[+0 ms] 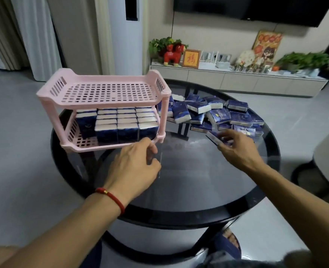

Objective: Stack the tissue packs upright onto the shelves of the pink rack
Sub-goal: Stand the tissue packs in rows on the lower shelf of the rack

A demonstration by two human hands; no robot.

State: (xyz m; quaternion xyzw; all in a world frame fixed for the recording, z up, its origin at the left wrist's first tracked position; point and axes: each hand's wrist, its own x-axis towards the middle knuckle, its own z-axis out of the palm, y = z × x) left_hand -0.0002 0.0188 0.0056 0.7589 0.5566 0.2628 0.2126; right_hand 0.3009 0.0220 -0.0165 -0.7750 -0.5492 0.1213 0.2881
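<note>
A round glass bench (179,190) with a black rim is shown; a pink rack (101,89) and a heap of tissue packs (218,115) are carried directly on it.

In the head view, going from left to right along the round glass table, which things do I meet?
Pink rack with upright tissue packs on its lower shelf → left hand → right hand gripping one pack; the loose pack pile lies behind it.

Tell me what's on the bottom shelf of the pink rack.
The pink rack's bottom shelf holds rows of upright blue tissue packs, white edges up. The top shelf hides the back rows, so their count is unclear.
</note>
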